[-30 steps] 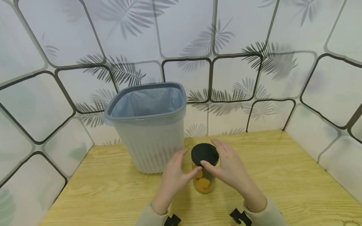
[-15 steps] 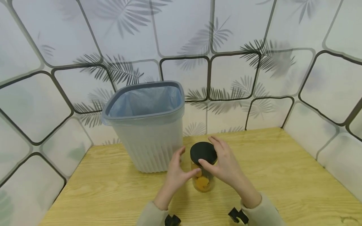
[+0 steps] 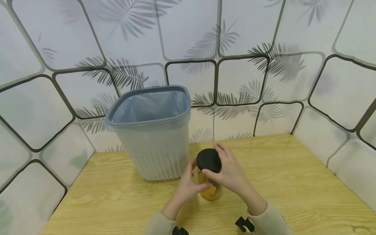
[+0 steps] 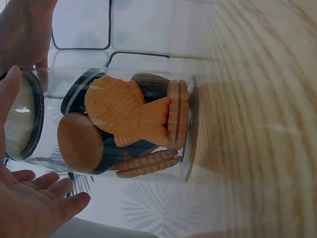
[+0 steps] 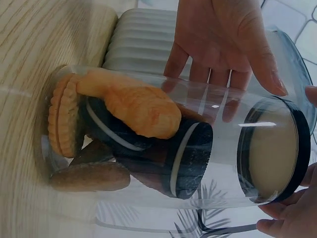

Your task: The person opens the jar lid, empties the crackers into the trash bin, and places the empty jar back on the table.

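A clear jar point(image 4: 52, 99) with a black lid point(image 3: 209, 160) stands upright on the table. Inside are biscuits, among them a fish-shaped biscuit point(image 4: 119, 109) and dark sandwich cookies point(image 5: 192, 161) with a white filling. My right hand point(image 3: 230, 171) holds the lid, thumb at its near edge and fingers round the far side. Lower down, my left hand point(image 3: 188, 186) is at the jar's left side, thumb across the front and fingers spread behind. In the left wrist view its fingers point(image 4: 59, 193) look slightly apart from the glass.
A pale ribbed bin point(image 3: 158, 150) lined with a blue bag stands to the left of the jar, close to the left hand. The wood-patterned table point(image 3: 282, 182) is backed by a patterned wall covering point(image 3: 246, 32) with dark outlines and leaves.
My left hand has moved in closer around the jar, its thumb now lying lower across the front. The right hand has closed further round the lid. The jar stays on the table.
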Available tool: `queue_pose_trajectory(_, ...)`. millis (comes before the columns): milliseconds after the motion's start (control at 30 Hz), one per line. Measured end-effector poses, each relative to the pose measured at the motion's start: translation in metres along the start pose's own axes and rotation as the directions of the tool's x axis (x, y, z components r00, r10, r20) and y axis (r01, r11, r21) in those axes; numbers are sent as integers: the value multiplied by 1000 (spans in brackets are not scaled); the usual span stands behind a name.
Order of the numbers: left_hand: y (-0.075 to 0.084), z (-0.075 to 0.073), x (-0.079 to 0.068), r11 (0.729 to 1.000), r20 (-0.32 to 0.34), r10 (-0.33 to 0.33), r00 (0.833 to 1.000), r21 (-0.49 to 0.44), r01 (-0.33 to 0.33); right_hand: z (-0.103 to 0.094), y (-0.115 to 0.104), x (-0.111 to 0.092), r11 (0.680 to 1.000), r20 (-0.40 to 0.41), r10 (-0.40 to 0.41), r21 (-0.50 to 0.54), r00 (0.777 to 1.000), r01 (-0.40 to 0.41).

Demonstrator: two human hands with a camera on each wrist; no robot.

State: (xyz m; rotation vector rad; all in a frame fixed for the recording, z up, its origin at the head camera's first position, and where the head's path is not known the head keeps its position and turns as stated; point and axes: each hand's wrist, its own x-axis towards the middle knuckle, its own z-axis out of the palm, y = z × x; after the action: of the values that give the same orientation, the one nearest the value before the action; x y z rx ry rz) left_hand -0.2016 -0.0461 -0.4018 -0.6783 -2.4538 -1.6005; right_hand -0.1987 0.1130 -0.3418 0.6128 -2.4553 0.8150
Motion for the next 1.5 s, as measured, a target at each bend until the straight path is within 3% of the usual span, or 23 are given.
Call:
queue_pose_trajectory(200, -6, 2, 0, 1000, 10, 4, 1000, -5, -4, 2, 0, 0, 1000, 30, 14, -4, 999, -14)
queue_pose_trajectory(467, -20, 5, 5, 998, 25, 65, 998, 9, -65, 3, -1, 2, 1000, 41, 10, -9, 999, -10)
queue_pose_trajectory(767, -23, 7, 4, 1000, 55, 9, 998, 6, -10, 6, 1, 0, 1000, 53, 19, -7, 998, -19)
queue_pose_trajectory(1300, -13, 6, 2, 999, 61, 12, 998, -33, -10, 8, 1, -1, 1000, 34, 18, -9, 999, -18)
queue_pose_trajectory(1500, -23, 8, 2, 1000, 52, 2, 999, 5, -2, 10, 1, -1, 1000, 30, 17, -13, 999, -17)
